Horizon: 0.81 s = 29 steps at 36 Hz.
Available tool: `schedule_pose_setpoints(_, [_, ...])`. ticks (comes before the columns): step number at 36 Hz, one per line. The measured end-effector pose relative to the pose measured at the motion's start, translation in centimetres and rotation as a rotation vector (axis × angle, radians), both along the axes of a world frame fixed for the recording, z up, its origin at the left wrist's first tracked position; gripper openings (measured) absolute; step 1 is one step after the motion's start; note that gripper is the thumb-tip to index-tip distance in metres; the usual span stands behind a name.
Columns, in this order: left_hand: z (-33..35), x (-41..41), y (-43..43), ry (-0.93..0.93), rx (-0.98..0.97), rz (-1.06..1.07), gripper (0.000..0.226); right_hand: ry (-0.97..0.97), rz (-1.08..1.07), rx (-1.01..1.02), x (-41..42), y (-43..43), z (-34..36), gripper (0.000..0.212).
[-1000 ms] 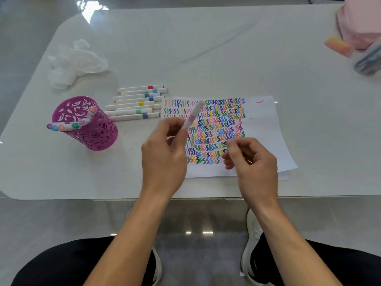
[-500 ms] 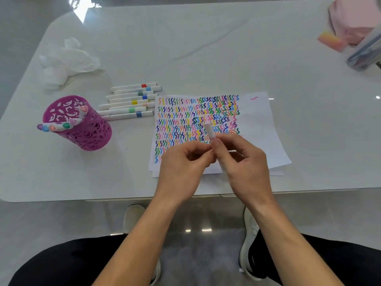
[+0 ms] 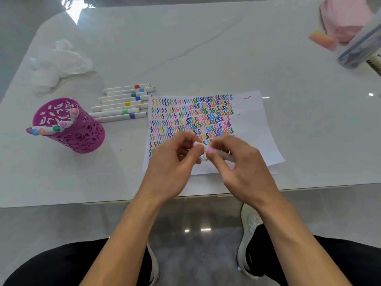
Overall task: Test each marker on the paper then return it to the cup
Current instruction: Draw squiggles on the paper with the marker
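Both hands sit over the near edge of the white paper sheet covered in rows of coloured squiggles (image 3: 253, 124).
- Left hand (image 3: 173, 162): thumb and forefinger pinch one end of a white marker with a pink band (image 3: 206, 149).
- Right hand (image 3: 243, 168): thumb and forefinger pinch the marker right next to the left grip. The rest of the barrel runs under the fingers and out to the right.
- The marker is roughly level, above the paper's near rows. Contact with the paper: cannot tell. Cap on or off: cannot tell, the fingers cover the joint.

A lone pink squiggle (image 3: 246, 97) sits at the paper's far right corner, apart from the block of rows.

The magenta perforated plastic cup (image 3: 82, 137) stands upright on the white marble-look bench (image 3: 206, 48), well left of the paper. A bunch of white markers with coloured ends (image 3: 51, 129) leans out over its rim on the side away from the paper.

A row of white markers with coloured bands (image 3: 123, 104) lies flat just left of the paper's far left corner, their ends near its edge.

A crumpled white tissue (image 3: 59, 62) lies far left of the paper, beyond that row.

Far right of the paper, partly cut off by the frame: a pink soft item (image 3: 346, 17), a pink-orange block (image 3: 322, 39) and a clear case (image 3: 362, 46).
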<state>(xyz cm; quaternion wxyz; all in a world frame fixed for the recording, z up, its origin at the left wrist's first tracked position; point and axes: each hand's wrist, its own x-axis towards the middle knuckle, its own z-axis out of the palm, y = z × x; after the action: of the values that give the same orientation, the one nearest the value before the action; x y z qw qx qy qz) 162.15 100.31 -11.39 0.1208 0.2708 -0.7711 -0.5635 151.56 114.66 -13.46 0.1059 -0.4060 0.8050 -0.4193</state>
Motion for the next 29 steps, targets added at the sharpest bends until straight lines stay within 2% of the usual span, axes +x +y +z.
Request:
schedule_pose_setpoints(5, [-0.4, 0.0, 0.0, -0.100, -0.090, -0.093, 0.014, -0.005, 0.061, 0.068, 0.0, 0.3, -0.2, 0.007])
schedule_pose_setpoints(12, [-0.5, -0.1, 0.1, -0.145, -0.170, -0.130, 0.014, 0.022, 0.045, 0.141, -0.3, 0.6, -0.5, 0.015])
schedule_pose_setpoints(19, [-0.7, -0.3, 0.3, -0.097, -0.127, -0.064, 0.015, 0.093, 0.027, 0.166, 0.1, 0.3, -1.3, 0.034])
schedule_pose_setpoints(24, [-0.7, -0.8, 0.5, -0.047, -0.080, -0.037, 0.016, 0.146, -0.033, 0.123, 0.2, 0.4, -0.6, 0.029])
schedule_pose_setpoints(29, [-0.8, -0.9, 0.6, -0.017, -0.030, -0.021, 0.016, 0.158, -0.034, 0.158, 0.4, 0.5, -0.5, 0.034])
